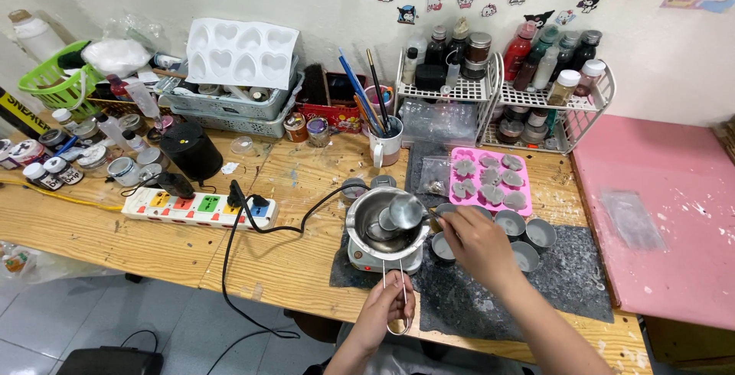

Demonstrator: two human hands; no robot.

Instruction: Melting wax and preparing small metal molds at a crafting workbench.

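At a cluttered wooden worktop (pixel 99 226), my left hand (pixel 385 308) has its fingers clenched around the wire handle (pixel 401 291) of a steel pot (pixel 380 223), which sits on a small electric warmer (pixel 366 255) at the near centre of the worktop. My right hand (pixel 478 245) holds a small metal ladle (pixel 406 210) tipped over the pot's rim, fingers closed on its short handle. Just right of that hand, several round grey cups (pixel 511 224) stand on a dark speckled mat (pixel 566 275) that also carries the warmer. Beyond them, touching the mat's far edge, lies a pink flower mould (pixel 490 177) with grey filling in its cavities. A black cord (pixel 306 218) runs from the warmer to a white power strip (pixel 200 208) on the left, beside a black cylinder (pixel 191 150). Against the wall stand a white mug (pixel 385 145) of brushes, white wire racks (pixel 505 96) packed with bottles and jars, and grey baskets (pixel 230 107) topped by a white heart mould (pixel 242 52). A pink board (pixel 666 214) covers the right end, and a green basket (pixel 57 80) sits far left among small jars (pixel 53 170).
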